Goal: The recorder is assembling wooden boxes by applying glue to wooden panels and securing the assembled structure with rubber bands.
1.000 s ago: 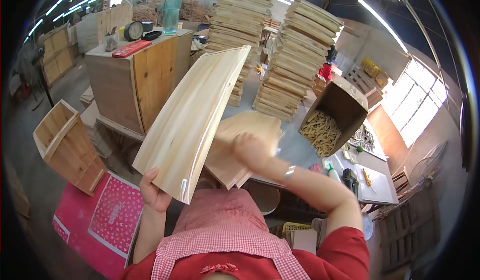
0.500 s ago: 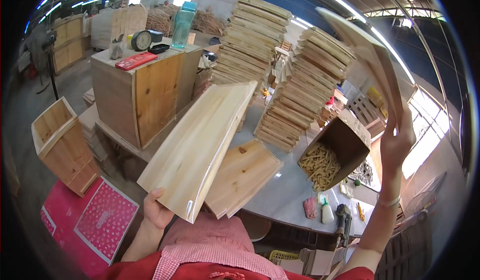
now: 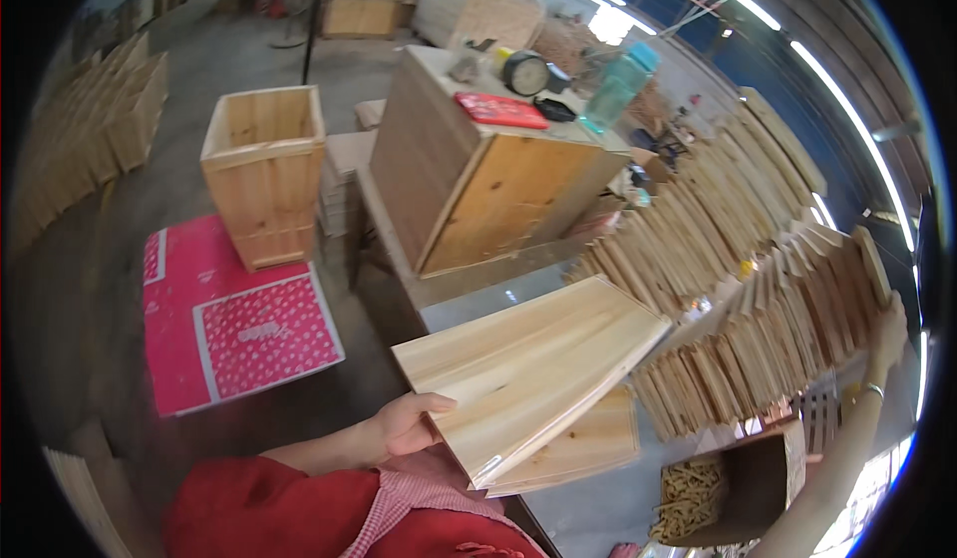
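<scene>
My left hand (image 3: 407, 423) grips the near end of a pale tapered wooden panel (image 3: 528, 369), thumb on its top face. A glossy wet-looking line runs along the panel's near long edge. Beneath it, another wooden panel (image 3: 583, 443) lies on the grey tabletop (image 3: 573, 518), partly hidden. At the far right my right hand (image 3: 887, 334) is closed at the lower end of a wooden board (image 3: 873, 267), on top of a tall stack of similar panels (image 3: 788, 329). Its fingers are small and slightly blurred.
A second panel stack (image 3: 698, 219) stands behind. A carton of wooden pieces (image 3: 690, 498) is at lower right. A large wooden box (image 3: 478, 179) carries a bottle (image 3: 620, 87), clock and red package. Left, a tapered wooden bin (image 3: 261, 179) stands on a pink printed sheet (image 3: 189, 359).
The view has swung left. My right hand has brought its raised board down against the top of the panel stack. The left hand's panel now lies flatter, still held.
</scene>
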Available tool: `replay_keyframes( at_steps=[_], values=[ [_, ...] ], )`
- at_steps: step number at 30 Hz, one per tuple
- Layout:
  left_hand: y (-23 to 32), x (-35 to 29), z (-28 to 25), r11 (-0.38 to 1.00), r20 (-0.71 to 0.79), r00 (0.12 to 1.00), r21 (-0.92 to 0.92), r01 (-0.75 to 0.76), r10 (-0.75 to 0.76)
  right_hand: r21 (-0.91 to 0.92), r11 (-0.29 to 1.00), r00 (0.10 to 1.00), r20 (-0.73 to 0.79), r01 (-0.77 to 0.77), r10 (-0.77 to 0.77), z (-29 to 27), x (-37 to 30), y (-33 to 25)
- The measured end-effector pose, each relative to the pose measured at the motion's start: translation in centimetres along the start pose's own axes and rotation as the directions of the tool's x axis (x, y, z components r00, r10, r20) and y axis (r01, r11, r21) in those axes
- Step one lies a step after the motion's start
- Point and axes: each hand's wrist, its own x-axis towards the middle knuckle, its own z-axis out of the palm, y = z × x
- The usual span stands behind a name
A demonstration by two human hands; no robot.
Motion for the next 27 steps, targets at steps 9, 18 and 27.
replay_keyframes(
  at_steps=[9,18,27],
  values=[
    [1.6,-0.8,0.3,0.997,0.018,0.998,0.036,-0.068,0.067,0.251,0.960,0.983,-0.165,0.124,-0.084,-1.9,-24.3,-23.0],
    [2.7,-4.2,1.1,0.995,0.000,0.997,0.057,-0.078,0.078,0.948,0.117,0.715,0.301,-0.297,-0.631,-19.8,-51.3,-44.8],
    [1.1,-5.2,-1.7,0.996,-0.044,0.995,-0.015,-0.091,0.090,0.991,0.126,0.690,0.124,-0.048,-0.713,-21.8,-50.2,-46.0]
  ],
)
